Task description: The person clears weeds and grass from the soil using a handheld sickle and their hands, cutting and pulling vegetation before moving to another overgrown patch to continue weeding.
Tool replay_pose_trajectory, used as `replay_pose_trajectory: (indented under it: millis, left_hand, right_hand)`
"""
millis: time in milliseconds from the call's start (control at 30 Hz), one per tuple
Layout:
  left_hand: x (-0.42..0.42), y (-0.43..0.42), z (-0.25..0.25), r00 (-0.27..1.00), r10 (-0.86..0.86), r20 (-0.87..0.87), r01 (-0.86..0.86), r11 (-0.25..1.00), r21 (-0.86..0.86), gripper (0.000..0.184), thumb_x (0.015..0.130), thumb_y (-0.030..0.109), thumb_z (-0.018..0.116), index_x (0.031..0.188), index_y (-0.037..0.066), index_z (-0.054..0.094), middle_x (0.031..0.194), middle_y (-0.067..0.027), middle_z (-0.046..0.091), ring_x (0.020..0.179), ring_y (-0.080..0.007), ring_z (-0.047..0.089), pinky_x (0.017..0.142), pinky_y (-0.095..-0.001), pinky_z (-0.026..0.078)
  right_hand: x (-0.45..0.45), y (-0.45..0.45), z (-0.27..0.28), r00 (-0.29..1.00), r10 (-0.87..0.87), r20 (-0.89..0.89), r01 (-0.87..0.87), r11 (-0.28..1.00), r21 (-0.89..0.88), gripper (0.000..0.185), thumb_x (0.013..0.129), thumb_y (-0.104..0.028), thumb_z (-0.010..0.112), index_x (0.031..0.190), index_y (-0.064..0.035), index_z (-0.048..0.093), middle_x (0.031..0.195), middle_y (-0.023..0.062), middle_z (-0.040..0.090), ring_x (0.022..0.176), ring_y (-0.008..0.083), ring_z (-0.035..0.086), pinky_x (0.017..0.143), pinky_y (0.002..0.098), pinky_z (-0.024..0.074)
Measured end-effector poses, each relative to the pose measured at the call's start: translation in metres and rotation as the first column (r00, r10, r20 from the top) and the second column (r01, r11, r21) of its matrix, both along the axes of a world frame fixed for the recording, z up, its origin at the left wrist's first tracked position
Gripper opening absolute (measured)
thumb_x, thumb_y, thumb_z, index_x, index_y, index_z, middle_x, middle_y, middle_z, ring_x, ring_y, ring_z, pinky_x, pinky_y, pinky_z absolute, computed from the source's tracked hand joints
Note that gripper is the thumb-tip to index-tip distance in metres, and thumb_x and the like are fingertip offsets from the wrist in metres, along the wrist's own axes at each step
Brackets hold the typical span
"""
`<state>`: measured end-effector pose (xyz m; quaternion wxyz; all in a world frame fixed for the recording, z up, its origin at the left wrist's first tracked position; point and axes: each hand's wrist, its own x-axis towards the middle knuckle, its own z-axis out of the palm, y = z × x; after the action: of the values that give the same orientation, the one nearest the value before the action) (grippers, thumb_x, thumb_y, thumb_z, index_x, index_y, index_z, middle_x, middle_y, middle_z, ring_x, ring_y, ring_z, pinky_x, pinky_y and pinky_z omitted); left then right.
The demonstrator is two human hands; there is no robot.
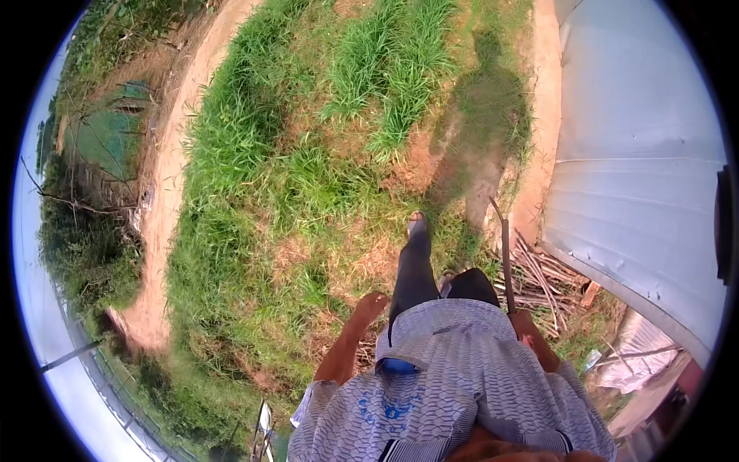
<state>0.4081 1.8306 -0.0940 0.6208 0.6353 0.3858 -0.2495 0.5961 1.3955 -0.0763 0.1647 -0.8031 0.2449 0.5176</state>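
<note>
My right hand point(523, 323) is closed around the lower end of a long, dark hooked blade point(506, 258). It points forward past my right leg, and its thin tip bends to the left. Whether it has a separate handle is hidden by my fingers. On the other side, my left hand point(372, 303) hangs over the grass beside my left leg. Its fingers look loosely curled, with nothing visible in them. Below me, my left foot point(416, 219) is forward on the ground, in dark trousers and an open-toed shoe.
Tall green grass point(392, 61) grows ahead, with cut dry stalks between. A pile of sticks point(539, 281) lies at right beside a pale metal sheet roof point(639, 154). A dirt path point(173, 154) curves along the left, past green netting point(108, 142). My shadow point(485, 115) falls ahead.
</note>
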Motion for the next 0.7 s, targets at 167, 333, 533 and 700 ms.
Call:
replay_pose_trajectory:
  millis: [167,333,533,700]
  left_hand:
    - [0.045,0.007,-0.009,0.838,-0.537,-0.096,0.545,0.833,0.096,0.034,0.091,0.034,0.059,0.095,0.001,0.066,0.076,-0.0179,0.066,0.069,-0.0247,0.063,0.064,-0.0379,0.049]
    - [0.066,0.001,-0.009,0.930,-0.368,0.018,0.361,0.921,0.149,0.023,0.090,0.022,0.058,0.092,0.001,0.065,0.075,-0.0196,0.064,0.067,-0.0268,0.063,0.062,-0.0380,0.049]
    - [0.120,0.024,0.050,0.933,-0.357,-0.032,0.358,0.932,0.055,0.022,0.085,0.013,0.060,0.102,0.003,0.069,0.092,-0.0164,0.070,0.086,-0.0252,0.067,0.076,-0.0368,0.052]
    - [0.159,0.049,0.128,0.871,-0.486,-0.067,0.478,0.871,-0.111,0.015,0.083,0.009,0.055,0.092,0.005,0.066,0.085,-0.0082,0.067,0.082,-0.0196,0.061,0.074,-0.0362,0.049]
  right_hand:
    - [0.062,0.053,0.053,0.992,0.075,0.098,-0.082,0.994,0.070,0.027,0.076,-0.014,0.064,0.092,0.0064,0.069,0.074,0.0152,0.068,0.066,0.0197,0.064,0.059,0.0362,0.0475]
    - [0.099,0.046,0.052,0.997,-0.044,0.068,0.027,0.974,0.227,0.015,0.074,-0.015,0.071,0.074,-0.0004,0.067,0.063,0.0035,0.060,0.055,0.0112,0.052,0.050,0.0312,0.0382]
    - [0.170,0.075,0.050,0.969,-0.154,-0.194,0.225,0.872,0.434,0.008,0.074,-0.008,0.062,0.069,-0.0020,0.061,0.057,0.0016,0.053,0.044,0.0106,0.045,0.041,0.0276,0.0323]
    - [0.205,0.099,0.057,0.980,-0.016,-0.200,0.103,0.895,0.433,0.013,0.074,-0.008,0.063,0.062,-0.0031,0.059,0.051,0.0008,0.048,0.041,0.0107,0.044,0.039,0.0281,0.0325]
